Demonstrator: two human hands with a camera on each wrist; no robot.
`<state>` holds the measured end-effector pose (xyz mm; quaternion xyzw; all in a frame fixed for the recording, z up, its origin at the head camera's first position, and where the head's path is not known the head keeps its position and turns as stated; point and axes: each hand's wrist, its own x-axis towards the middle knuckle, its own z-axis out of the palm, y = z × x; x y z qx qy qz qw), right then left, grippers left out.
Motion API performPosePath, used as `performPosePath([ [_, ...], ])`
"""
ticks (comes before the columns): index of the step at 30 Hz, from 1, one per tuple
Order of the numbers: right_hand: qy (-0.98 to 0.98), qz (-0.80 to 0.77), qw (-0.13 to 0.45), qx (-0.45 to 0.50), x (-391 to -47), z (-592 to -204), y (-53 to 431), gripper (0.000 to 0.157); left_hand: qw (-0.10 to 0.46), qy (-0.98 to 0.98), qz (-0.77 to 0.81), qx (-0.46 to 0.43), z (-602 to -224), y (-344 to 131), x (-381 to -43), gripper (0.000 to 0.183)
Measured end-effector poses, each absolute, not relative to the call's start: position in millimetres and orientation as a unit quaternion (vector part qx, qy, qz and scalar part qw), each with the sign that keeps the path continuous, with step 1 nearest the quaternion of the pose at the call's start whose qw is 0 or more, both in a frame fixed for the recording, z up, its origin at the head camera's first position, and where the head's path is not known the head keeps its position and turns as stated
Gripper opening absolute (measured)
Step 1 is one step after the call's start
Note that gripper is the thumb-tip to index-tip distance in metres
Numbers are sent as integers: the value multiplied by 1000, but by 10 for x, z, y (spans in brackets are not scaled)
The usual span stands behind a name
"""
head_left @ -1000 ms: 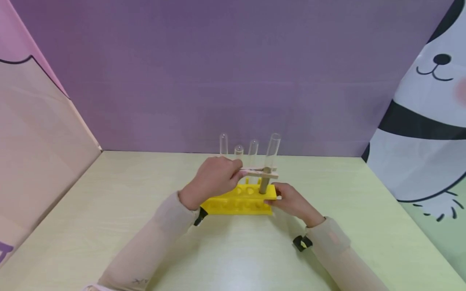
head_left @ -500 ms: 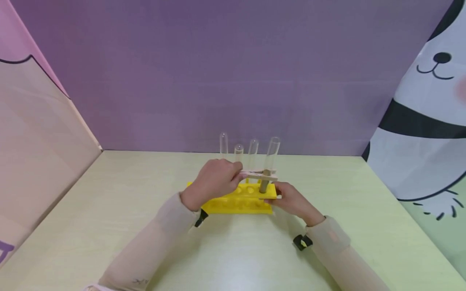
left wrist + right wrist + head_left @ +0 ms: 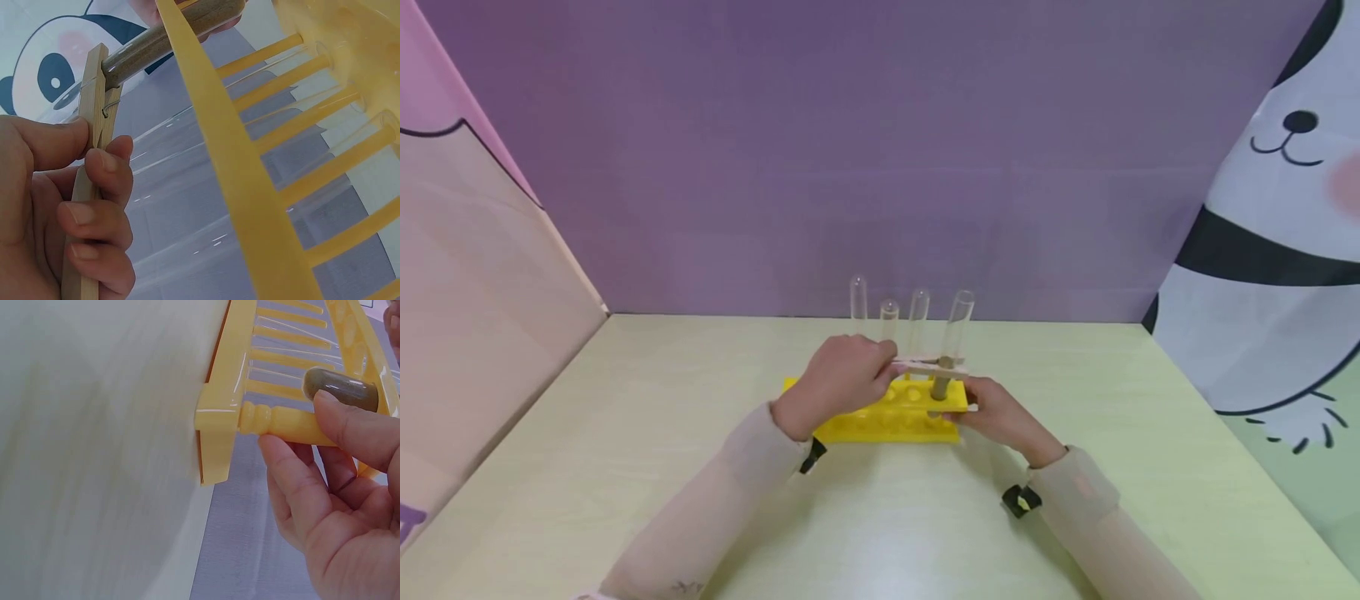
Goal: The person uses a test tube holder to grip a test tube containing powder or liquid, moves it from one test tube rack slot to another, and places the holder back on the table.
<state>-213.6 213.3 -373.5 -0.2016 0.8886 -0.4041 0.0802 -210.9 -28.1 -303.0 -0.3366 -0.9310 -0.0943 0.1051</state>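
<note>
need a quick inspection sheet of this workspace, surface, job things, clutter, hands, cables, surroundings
surface: pale table, yellow rack standing on it
filled tube: open end up, tilted, passing through the rack's right end hole; rounded bottom short of the lower shelf; dark filling inside
wooden clamp: closed around the filled tube
other tubes: three, clear, rounded ends up, toward the rack's back
clutter: nothing seen
left hand: fingers curled round the wooden clamp
right hand: holds the rack's end post
cables: nothing seen
surroundings: purple backdrop behind, panda picture at right
</note>
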Motion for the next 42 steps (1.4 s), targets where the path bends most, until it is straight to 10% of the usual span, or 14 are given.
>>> performPosePath([
  [42, 887, -405, 78, -209, -2143, -3738, 2139, 27, 102, -920, -127, -357, -3312, -311, -2113, 23],
])
